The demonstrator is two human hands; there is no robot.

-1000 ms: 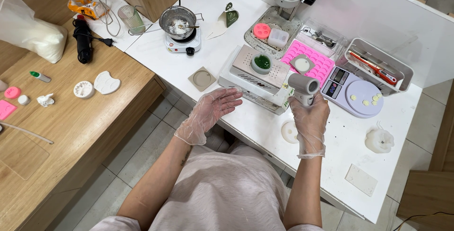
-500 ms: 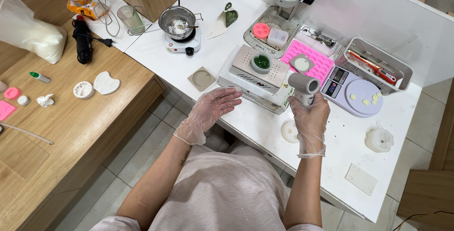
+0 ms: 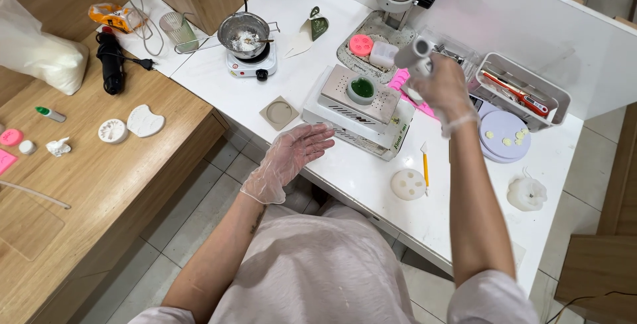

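gloved right hand (image 3: 443, 90) grips a grey cylinder (image 3: 415, 53) raised above the pink mould (image 3: 401, 80); gloved left hand (image 3: 292, 155), fingers spread and empty, rests at the white table (image 3: 358, 178) edge.

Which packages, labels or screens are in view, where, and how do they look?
Clear bag of white powder: far left on the wooden bench, bulging.
Orange packet: back left by the cables, small, crumpled.
White box: centre of the white table under the metal block, dark print on its side.
No screens visible.
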